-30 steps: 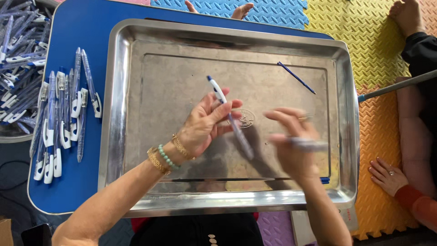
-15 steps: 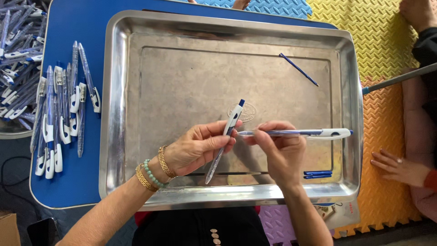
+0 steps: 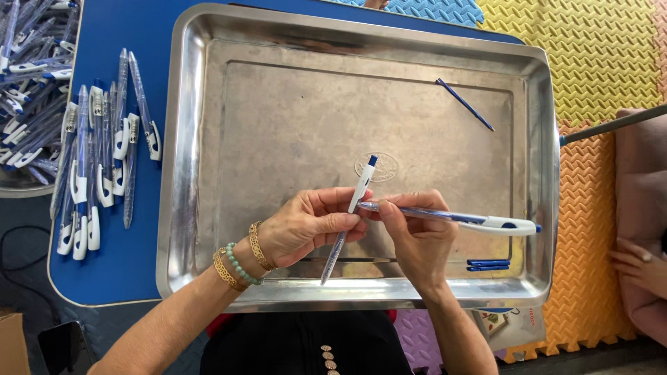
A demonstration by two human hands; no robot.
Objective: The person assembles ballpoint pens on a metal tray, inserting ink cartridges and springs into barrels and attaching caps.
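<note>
Over the near part of a large steel tray [image 3: 194, 139], my left hand [image 3: 306, 226] holds a slim pen part with a white body and blue tip [image 3: 349, 215], tilted up to the right. My right hand [image 3: 413, 236] pinches the tip end of a clear pen barrel with a white clip [image 3: 458, 220], lying level and pointing right. The two parts meet between my fingertips. A thin blue refill [image 3: 464, 104] lies at the tray's far right. Short blue pieces [image 3: 488, 264] rest near the tray's near right corner.
A row of finished blue and white pens [image 3: 97, 153] lies on the blue table [image 3: 118, 278] left of the tray. A heap of more pens [image 3: 28, 42] fills a container at far left. Another person's hand [image 3: 639, 264] rests on the foam mat at right.
Both hands have drawn closer to me over the tray. The pen part in my left hand now touches the barrel held level in my right.
</note>
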